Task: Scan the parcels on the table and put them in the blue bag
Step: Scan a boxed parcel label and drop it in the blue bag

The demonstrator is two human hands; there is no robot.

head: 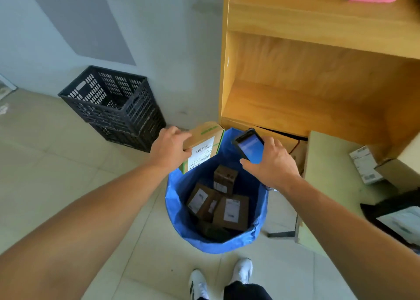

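left hand (169, 151) wrapped round a tan cardboard parcel with green trim (203, 146), over the open blue plastic bag's (181, 222) far rim | right hand (271, 161) gripping a black handheld scanner (248, 146) | tip: label's facing up, aim scanner there, then drop it in gently

One head-worn wide-angle view looks steeply down, close above the blue bag (181, 208).

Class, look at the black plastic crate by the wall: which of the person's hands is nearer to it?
Left. The left hand, gripping a parcel, is just right of the black crate. The right hand, holding the scanner, is farther away, across the blue bag.
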